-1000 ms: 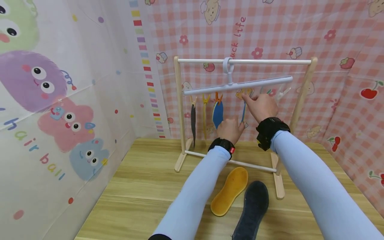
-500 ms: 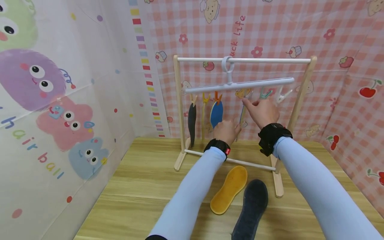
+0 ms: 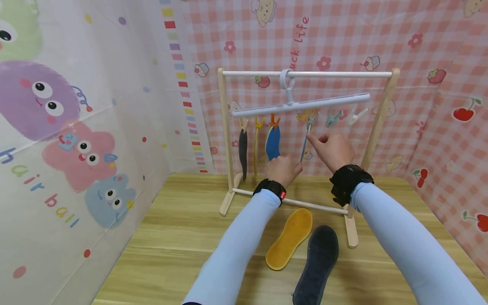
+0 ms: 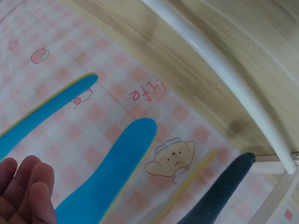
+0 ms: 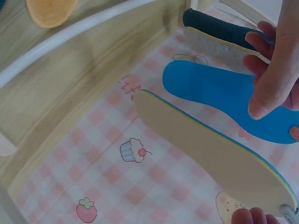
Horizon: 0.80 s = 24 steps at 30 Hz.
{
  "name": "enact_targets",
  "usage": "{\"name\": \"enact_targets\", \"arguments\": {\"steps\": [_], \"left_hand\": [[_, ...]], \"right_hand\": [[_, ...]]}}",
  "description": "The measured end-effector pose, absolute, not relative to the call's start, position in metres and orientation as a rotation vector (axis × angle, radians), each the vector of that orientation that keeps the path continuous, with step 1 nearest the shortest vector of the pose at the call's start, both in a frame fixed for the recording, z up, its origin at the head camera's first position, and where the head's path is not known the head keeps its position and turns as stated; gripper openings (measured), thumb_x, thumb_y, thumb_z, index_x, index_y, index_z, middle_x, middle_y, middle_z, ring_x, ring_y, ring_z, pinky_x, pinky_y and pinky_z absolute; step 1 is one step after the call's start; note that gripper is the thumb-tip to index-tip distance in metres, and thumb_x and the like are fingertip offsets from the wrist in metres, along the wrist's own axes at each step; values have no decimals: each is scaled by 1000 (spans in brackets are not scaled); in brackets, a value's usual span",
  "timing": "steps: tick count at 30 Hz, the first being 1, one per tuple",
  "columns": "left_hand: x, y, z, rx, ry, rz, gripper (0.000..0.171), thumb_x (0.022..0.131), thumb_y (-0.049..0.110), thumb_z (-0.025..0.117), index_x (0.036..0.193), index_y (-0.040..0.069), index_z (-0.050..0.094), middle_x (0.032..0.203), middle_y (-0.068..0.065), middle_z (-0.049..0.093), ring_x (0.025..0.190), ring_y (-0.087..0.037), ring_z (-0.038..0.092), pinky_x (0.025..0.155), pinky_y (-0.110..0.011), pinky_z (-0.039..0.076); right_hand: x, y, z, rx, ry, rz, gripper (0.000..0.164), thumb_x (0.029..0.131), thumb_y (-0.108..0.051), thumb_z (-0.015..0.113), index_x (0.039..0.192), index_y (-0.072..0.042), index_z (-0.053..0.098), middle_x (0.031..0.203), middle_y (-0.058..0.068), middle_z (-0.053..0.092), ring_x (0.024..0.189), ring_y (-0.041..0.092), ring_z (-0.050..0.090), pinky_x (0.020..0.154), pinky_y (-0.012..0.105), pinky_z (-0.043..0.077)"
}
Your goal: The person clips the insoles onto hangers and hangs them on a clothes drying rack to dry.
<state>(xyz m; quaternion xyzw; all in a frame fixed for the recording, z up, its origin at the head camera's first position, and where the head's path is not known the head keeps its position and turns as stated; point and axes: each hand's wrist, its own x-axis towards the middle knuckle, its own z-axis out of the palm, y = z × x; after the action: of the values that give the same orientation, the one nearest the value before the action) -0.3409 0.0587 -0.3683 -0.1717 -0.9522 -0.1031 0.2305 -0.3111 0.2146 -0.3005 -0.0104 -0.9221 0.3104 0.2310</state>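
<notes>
A thin insole, blue on one face and beige on the other, hangs edge-on from a grey clip. My right hand is beside its upper part, thumb and forefinger at its edge. In the right wrist view the beige face of this insole shows whole, with fingertips near the clip. My left hand is lower, in front of a hanging blue insole. In the right wrist view the left hand has loosely bent fingers and overlaps that blue insole, holding nothing.
A white hanger hangs tilted from the wooden rack's top rod. A dark insole and a yellow-edged one hang at left. Teal and white clips hang at right. Yellow and dark insoles lie on the table.
My right hand has dropped from the grey clip to the insole's upper edge, leaving the clip in sight. My left hand has moved slightly left and down, away from that insole.
</notes>
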Motion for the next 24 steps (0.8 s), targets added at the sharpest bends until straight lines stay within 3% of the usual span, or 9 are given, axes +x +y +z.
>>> {"name": "enact_targets", "arguments": {"steps": [7,14,20,24], "left_hand": [[-342,54,-375,-477,-2654,-190,50,95,57,56,64,19,51,46,4,41,39,-10,46,39,-27,33],[-340,49,-376,-489,-2681,-172,52,96,57,55,60,20,56,48,2,50,42,-12,49,40,-28,38],[-340,44,-376,-474,-2753,-198,43,95,57,56,75,21,70,57,0,60,47,-14,54,43,-31,42],[-339,40,-377,-480,-2766,-176,42,94,59,55,83,20,69,55,0,59,47,-13,53,43,-30,42]], "right_hand": [[-303,222,-308,-17,-2575,832,64,94,-64,50,98,-6,77,90,17,72,75,31,62,67,43,45],[-295,228,-315,-14,-2671,830,75,93,-69,47,113,-2,72,107,22,70,83,34,64,71,46,48],[-292,233,-319,-12,-2720,818,83,89,-75,46,114,0,72,107,25,69,79,33,64,67,45,48],[-287,235,-321,-7,-2752,784,79,92,-69,49,117,2,70,110,27,67,84,37,65,71,48,50]]}}
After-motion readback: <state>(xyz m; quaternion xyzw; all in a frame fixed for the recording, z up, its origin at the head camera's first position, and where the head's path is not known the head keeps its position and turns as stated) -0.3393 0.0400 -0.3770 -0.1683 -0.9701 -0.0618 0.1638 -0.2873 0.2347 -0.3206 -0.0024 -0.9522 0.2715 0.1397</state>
